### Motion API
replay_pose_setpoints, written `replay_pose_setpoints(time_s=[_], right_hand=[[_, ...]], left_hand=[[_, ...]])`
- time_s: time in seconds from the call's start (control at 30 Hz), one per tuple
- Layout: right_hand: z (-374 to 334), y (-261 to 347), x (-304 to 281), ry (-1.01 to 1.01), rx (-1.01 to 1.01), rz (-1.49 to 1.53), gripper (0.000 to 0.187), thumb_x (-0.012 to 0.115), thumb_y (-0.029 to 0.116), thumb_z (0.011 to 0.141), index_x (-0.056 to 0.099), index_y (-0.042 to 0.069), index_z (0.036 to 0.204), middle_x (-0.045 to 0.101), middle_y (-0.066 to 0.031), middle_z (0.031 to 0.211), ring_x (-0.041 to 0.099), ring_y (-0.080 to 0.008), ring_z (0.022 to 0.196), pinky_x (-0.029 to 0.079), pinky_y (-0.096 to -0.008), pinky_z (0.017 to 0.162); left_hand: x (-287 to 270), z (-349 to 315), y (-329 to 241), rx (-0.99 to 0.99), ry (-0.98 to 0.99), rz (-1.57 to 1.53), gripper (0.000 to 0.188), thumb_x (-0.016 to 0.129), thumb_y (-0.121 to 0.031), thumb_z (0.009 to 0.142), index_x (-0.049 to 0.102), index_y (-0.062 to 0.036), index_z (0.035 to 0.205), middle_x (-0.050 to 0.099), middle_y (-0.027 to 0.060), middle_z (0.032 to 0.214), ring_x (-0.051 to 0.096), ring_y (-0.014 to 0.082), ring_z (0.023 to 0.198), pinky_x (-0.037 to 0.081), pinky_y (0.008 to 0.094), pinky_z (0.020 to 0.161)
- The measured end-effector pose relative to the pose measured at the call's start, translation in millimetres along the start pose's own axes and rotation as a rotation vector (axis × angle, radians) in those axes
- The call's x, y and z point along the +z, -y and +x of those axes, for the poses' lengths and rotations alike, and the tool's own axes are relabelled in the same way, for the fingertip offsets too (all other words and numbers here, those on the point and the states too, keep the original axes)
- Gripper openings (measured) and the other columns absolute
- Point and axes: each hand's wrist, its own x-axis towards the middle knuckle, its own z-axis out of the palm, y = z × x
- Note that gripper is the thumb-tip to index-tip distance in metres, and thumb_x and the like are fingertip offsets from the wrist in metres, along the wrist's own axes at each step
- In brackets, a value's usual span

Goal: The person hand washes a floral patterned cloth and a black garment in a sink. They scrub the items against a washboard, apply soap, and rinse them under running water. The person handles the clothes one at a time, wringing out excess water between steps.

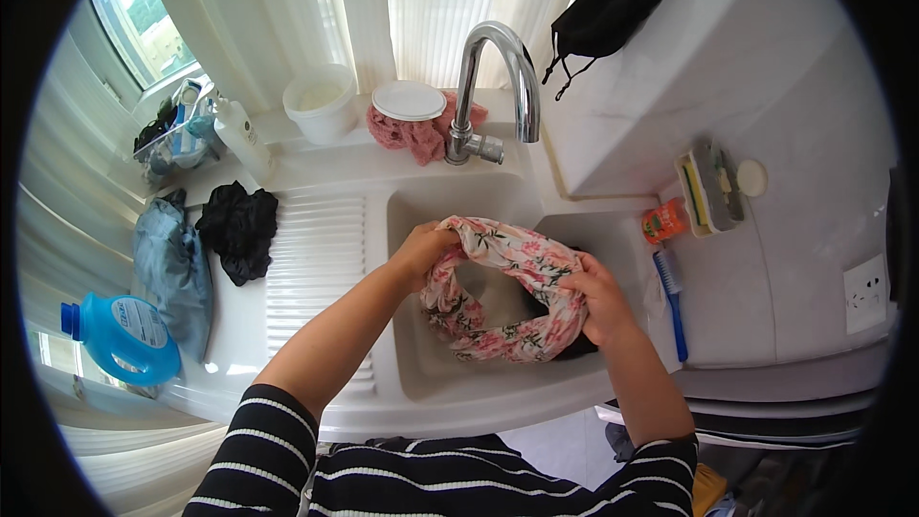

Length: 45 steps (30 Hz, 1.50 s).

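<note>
A white floral garment (517, 241) with pink blossoms and green leaves is stretched in a ring over the white sink (421, 364). My left hand (428, 254) closes on its upper left part. At its right side, my right hand (601, 299) grips the fabric between thumb and fingers. Through the ring's opening the sink's pale inside shows. A black cloth (577, 347) lies in the sink beneath the garment's right end, mostly covered by it. Behind the sink rises a curved chrome faucet (469, 86).
Left of the sink is a ribbed washboard (316, 273), then a black cloth bundle (237, 230), blue-grey clothing (172, 249) and a blue detergent jug (120, 337). A white tub (321, 105) stands at the back. On the right lie a blue brush (670, 302) and an orange packet (664, 221).
</note>
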Motion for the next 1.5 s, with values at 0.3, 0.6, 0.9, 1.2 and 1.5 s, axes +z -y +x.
replay_pose_setpoints(time_s=[0.3, 0.6, 0.9, 1.2, 1.5], right_hand=[[104, -141, -43, 0.017, 0.172, -1.268, 0.051, 0.063, 0.007, 0.083, 0.048, -0.001, 0.131, 0.058, -0.0180, 0.124, 0.056, -0.0358, 0.115, 0.043, -0.0408, 0.100], [169, -250, 3, -0.108, -0.463, -1.802, 0.052, 0.061, 0.017, 0.087, 0.046, 0.008, 0.136, 0.041, -0.0202, 0.141, 0.035, -0.0429, 0.134, 0.032, -0.0490, 0.110], [175, -232, 6, -0.213, -0.087, -1.517, 0.049, 0.067, 0.009, 0.079, 0.054, 0.008, 0.127, 0.058, -0.0180, 0.122, 0.056, -0.0343, 0.114, 0.049, -0.0439, 0.090], [63, -60, 78, 0.225, -0.024, -0.288, 0.030, 0.058, -0.009, 0.070, 0.064, -0.005, 0.099, 0.068, -0.0099, 0.092, 0.066, -0.0153, 0.081, 0.053, -0.0279, 0.076], [-32, -16, 123, 0.442, -0.096, -0.034, 0.038, 0.045, -0.009, 0.061, 0.061, -0.005, 0.096, 0.066, -0.0146, 0.099, 0.065, -0.0240, 0.093, 0.054, -0.0362, 0.085]], left_hand=[[-16, 52, 51, 0.173, -0.320, 1.002, 0.058, 0.067, -0.020, 0.076, 0.051, -0.0007, 0.128, 0.060, 0.0255, 0.120, 0.056, 0.0407, 0.115, 0.044, 0.0432, 0.099], [-23, 53, 88, 0.061, -0.265, 1.037, 0.070, 0.066, -0.022, 0.078, 0.041, -0.0022, 0.141, 0.044, 0.0254, 0.141, 0.043, 0.0410, 0.130, 0.038, 0.0447, 0.107], [-38, 22, 89, -0.036, -0.255, 0.639, 0.074, 0.071, -0.028, 0.079, 0.041, -0.0054, 0.143, 0.046, 0.0236, 0.141, 0.045, 0.0356, 0.130, 0.038, 0.0435, 0.107], [-17, -2, 89, -0.538, 0.067, -0.544, 0.081, 0.037, -0.070, 0.089, 0.038, -0.0123, 0.145, 0.039, 0.0152, 0.149, 0.039, 0.0399, 0.134, 0.028, 0.0678, 0.102], [14, 1, 84, 0.132, 1.047, -0.927, 0.040, 0.049, -0.039, 0.096, 0.058, -0.0084, 0.119, 0.063, 0.0124, 0.122, 0.063, 0.0285, 0.109, 0.053, 0.0402, 0.089]])
